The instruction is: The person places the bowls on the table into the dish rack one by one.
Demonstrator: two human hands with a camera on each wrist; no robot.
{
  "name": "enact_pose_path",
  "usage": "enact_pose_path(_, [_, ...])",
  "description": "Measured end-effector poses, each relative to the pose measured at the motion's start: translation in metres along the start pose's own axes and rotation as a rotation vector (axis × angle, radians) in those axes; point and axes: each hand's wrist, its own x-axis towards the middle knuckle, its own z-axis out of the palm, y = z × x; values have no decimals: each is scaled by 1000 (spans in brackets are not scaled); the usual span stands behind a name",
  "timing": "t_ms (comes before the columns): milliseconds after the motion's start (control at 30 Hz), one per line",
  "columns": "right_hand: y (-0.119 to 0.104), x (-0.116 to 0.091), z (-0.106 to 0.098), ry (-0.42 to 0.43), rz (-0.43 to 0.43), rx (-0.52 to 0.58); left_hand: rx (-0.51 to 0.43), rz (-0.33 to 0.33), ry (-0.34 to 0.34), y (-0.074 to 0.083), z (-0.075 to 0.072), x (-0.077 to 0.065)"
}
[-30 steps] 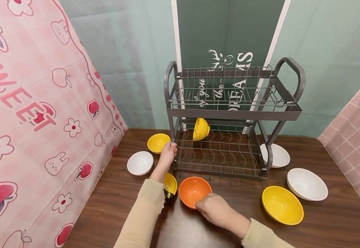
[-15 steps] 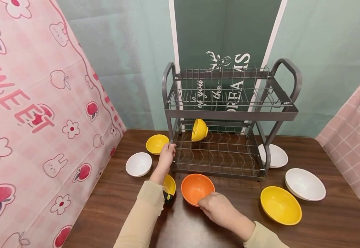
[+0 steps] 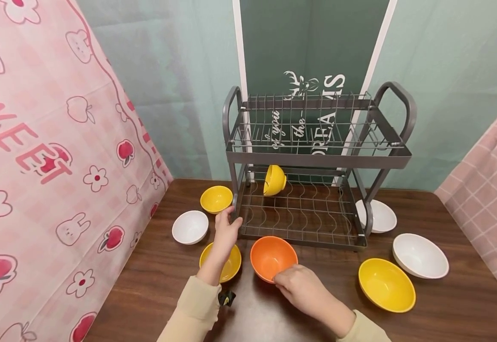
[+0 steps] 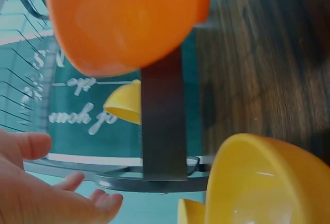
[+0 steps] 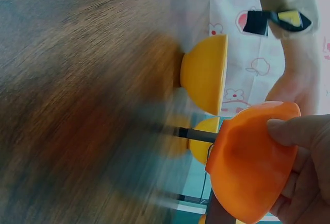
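Note:
My right hand (image 3: 301, 290) pinches the near rim of an orange bowl (image 3: 273, 259), its thumb on one side of the wall in the right wrist view. The bowl is tilted and held off the table, in front of the dark grey two-tier dish rack (image 3: 317, 160). Beside the rack's front left post is my left hand (image 3: 226, 232), fingers loosely spread and holding nothing; the left wrist view shows the same fingers (image 4: 77, 203) apart from the frame. On the lower tier, a small yellow bowl (image 3: 275, 181) stands on its side between the wires.
A yellow bowl (image 3: 231, 266) sits partly under my left forearm. Farther left are another yellow bowl (image 3: 216, 199) and a white bowl (image 3: 190, 227). To the right stand two white bowls (image 3: 420, 255) and a larger yellow bowl (image 3: 387, 285). Curtains enclose the wooden table (image 3: 146, 285).
My left hand has let go of the rack's left post and drawn slightly back toward me. The right hand has shifted the orange bowl slightly right and toward the rack.

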Motion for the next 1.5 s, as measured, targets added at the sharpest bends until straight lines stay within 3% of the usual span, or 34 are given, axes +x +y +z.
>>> enact_pose_path(100, [0, 2, -1, 6, -5, -3, 25, 6, -42, 2, -3, -12])
enact_pose_path(300, [-1, 6, -4, 7, -6, -15, 62, -72, -180, -1, -6, -30])
enact_pose_path(533, [-4, 7, -5, 9, -8, -14, 23, -147, -283, -11, -1, -43])
enact_pose_path(767, [-4, 6, -5, -2, -9, -14, 14, -133, -277, -18, 2, -44])
enact_pose_path(933, [-3, 6, -5, 57, -35, -10, -2, -136, -254, -19, 3, -42])
enact_pose_path(1167, [-2, 7, -6, 116, -20, -10, -39, -202, -228, -20, 2, -43])
enact_pose_path(1500, [2, 9, -8, 222, 42, 19, -209, -219, -262, -29, 5, -42])
